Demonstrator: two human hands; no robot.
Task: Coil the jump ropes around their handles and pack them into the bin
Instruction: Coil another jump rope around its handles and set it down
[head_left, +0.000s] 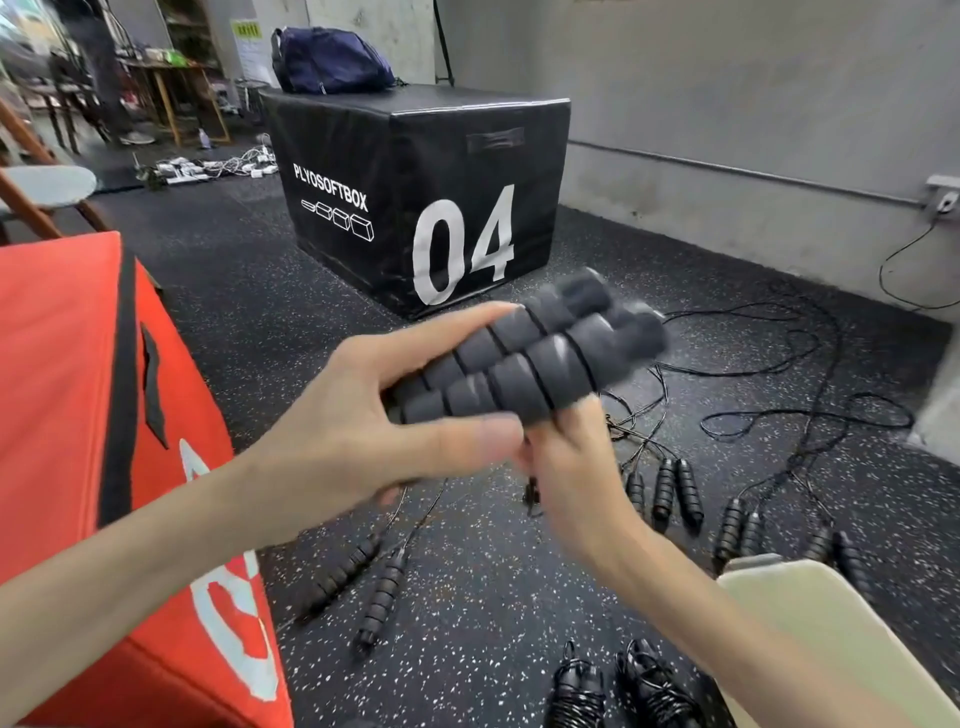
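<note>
Above the speckled floor (493, 597) I see my left hand (363, 441) gripping two foam handles (524, 358) side by side; right hand (566, 467) fingers curled beneath them, blurred; loose jump ropes (675, 493) lie below.

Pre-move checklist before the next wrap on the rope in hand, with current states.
1. Pair of black foam jump rope handles held side by side: ok.
2. Left hand grip on the handles: ok.
3. Right hand pinching the cord under the handles: cannot tell, blurred.
4. Thin black cord turns already on the handles: ok, several.
5. Loose black cords on the speckled floor free of tangles: not ok.
6. Bin in view: cannot tell.
</note>
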